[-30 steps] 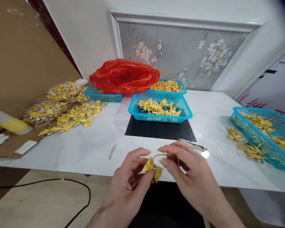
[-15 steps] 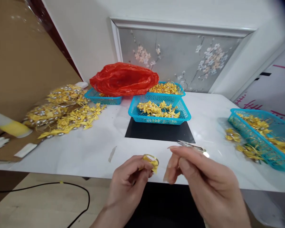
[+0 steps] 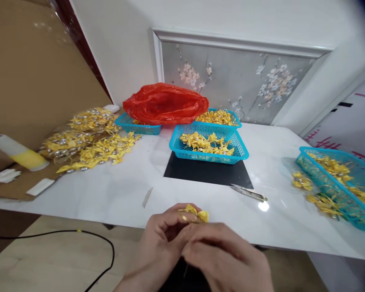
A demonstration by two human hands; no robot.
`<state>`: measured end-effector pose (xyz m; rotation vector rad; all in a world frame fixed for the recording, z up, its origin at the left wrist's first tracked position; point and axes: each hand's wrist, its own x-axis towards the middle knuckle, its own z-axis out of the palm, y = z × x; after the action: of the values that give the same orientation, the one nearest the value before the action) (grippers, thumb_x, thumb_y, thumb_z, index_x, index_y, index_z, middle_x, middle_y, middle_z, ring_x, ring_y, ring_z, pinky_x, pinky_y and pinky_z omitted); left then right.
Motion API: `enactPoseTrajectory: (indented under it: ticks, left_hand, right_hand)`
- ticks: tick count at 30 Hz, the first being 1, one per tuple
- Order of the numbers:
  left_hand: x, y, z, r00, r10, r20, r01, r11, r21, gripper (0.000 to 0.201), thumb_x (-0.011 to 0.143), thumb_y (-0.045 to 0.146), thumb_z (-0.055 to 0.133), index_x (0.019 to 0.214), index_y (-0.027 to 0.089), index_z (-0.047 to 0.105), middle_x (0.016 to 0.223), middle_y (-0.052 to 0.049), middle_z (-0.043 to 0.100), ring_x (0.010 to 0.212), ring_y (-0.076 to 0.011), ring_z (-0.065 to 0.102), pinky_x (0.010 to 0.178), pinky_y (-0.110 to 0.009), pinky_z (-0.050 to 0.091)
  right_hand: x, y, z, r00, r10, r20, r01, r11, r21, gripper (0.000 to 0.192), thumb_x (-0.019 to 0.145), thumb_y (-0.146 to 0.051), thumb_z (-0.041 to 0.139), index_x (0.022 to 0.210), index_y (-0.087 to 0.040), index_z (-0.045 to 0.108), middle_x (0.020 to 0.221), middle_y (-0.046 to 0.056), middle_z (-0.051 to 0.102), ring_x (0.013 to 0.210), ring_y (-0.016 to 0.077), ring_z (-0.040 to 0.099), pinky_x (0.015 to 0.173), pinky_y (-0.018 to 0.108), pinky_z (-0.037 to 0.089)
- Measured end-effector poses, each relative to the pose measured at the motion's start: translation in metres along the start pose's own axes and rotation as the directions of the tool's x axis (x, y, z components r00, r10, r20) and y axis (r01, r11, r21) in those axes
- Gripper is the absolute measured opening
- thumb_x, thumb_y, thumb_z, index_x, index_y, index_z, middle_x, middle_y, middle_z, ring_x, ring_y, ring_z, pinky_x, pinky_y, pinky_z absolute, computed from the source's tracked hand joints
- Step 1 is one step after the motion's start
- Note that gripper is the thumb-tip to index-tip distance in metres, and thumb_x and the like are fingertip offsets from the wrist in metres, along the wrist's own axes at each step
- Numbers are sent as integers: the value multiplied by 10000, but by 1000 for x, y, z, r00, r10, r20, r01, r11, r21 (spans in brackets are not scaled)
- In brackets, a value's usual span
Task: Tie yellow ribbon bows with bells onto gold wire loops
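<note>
A small yellow ribbon bow (image 3: pixel 197 214) with a gold wire loop sticks up between my fingers at the near edge of the white table (image 3: pixel 115 190). My left hand (image 3: pixel 161 239) pinches it from below. My right hand (image 3: pixel 225 259) lies across and over the left, fingers curled, touching the same piece; what it grips is hidden. Metal tweezers (image 3: pixel 248 193) lie on the table just beyond my hands, untouched.
A blue basket (image 3: pixel 240 150) of yellow bows stands on a black mat (image 3: pixel 207 173), two more baskets and a red plastic bag (image 3: pixel 166 103) behind. Another basket (image 3: pixel 337 182) sits right. Loose bows (image 3: pixel 88 142) pile left by a roll (image 3: pixel 18 153). A black cable (image 3: pixel 79 235) lies on the floor.
My right hand has dropped from beside the bow to over my left hand, closing on it. Both hands have pulled nearer me and lower; the tweezers are now uncovered.
</note>
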<state>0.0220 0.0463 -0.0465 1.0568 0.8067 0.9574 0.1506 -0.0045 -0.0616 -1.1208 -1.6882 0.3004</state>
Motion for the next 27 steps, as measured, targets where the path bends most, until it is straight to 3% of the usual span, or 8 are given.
enactPoseTrajectory:
  ticks: [5,9,14,18,22,27]
  left_hand:
    - [-3,4,1,999,36,32,-40,992,121,112,847,246,727,787,231,819,930,-47,723,931,-200,651,841,-244,494]
    - [-7,3,0,1000,-2,14,0,993,121,170,876,292,694,759,196,770,898,-44,698,890,-195,629,829,-252,494]
    - [-7,-3,-3,1000,-6,-30,9,994,112,225,878,350,690,733,179,698,804,-29,674,829,-181,611,815,-248,511]
    - [-5,-2,2,997,-41,-71,43,999,17,234,878,364,693,735,181,670,808,-16,664,840,-177,608,864,-280,545]
    - [-4,-2,5,989,-71,-132,66,997,-47,239,862,372,714,726,186,649,783,7,626,805,-157,590,838,-291,586]
    - [-2,-6,3,989,-61,-134,60,998,-6,231,858,391,713,745,193,680,795,3,658,820,-161,621,839,-276,598]
  right_hand:
    - [18,14,-18,974,-210,-80,186,954,-234,346,863,43,555,1022,-207,734,801,63,669,690,158,606,556,247,540]
    - [19,18,-17,959,-262,-104,209,909,-360,291,875,44,557,1040,-132,720,809,88,648,709,159,590,556,248,528]
    - [15,22,-18,959,-282,-33,237,858,-456,261,901,11,549,1052,-125,713,859,99,648,761,173,579,541,247,476]
    - [17,23,-22,960,-277,38,263,846,-464,223,946,-63,526,1076,-111,701,881,111,639,771,193,566,581,291,478]
    - [20,19,-22,974,-226,4,210,898,-387,247,939,-21,505,998,-143,711,840,84,649,716,168,558,533,265,445]
    - [21,19,-19,982,-186,-17,169,922,-348,291,930,-2,486,977,-169,720,812,62,651,674,151,548,519,248,443]
